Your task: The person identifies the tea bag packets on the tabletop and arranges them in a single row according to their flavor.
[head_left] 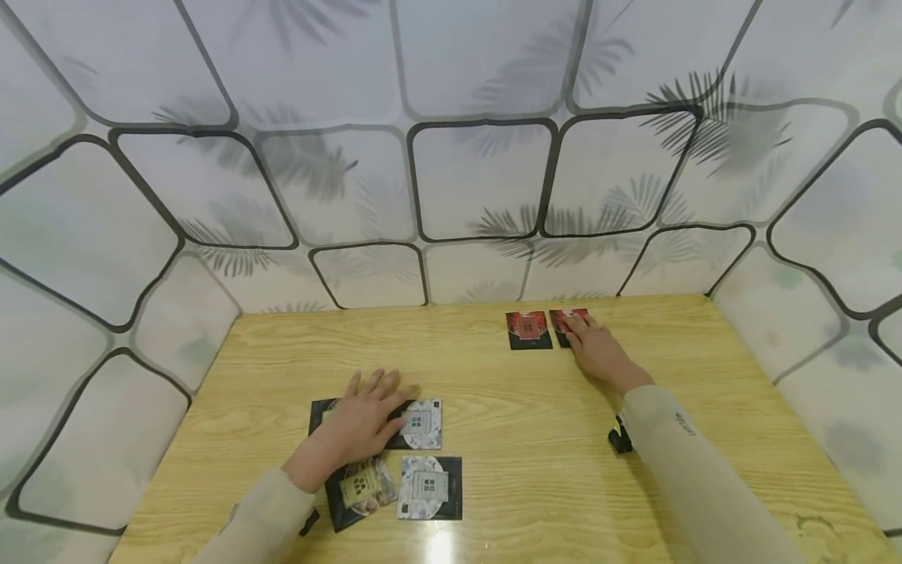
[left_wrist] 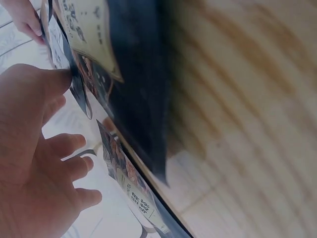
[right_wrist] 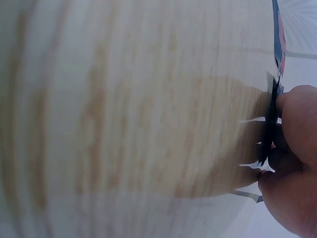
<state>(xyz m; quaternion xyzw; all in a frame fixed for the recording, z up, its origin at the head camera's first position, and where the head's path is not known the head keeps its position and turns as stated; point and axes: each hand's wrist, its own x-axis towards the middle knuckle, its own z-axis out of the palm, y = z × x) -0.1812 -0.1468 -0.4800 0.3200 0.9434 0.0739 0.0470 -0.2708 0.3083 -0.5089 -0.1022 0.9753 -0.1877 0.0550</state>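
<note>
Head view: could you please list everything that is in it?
Red-labelled packets: two, red-black, far side, right of centre.
Grey-labelled packets: two, black-white, nearer, left of centre.
Yellow-labelled packets: two, mostly dark, left of grey-labelled ones.
Table: one, yellow, centre.
Walls: three, white with dark lines, around table.
Small devices: two, black, lower left and lower right.
Sleeves: two, beige, bottom left and right.
Left hand: one, bare, over left packets.
Right hand: one, bare, on rightmost red-labelled packet.

Wide lane over wood-grain tabletop point(head_left: 510, 423) between silver-label packets point(head_left: 430, 487) and right sleeve point(head_left: 694, 462), left hand point(head_left: 359, 423) partly blocking yellow-label packets point(head_left: 361, 487), right hand point(head_left: 600, 352) over one red-black packet point(head_left: 558, 330), patterned wall point(head_left: 486, 180) behind.
</note>
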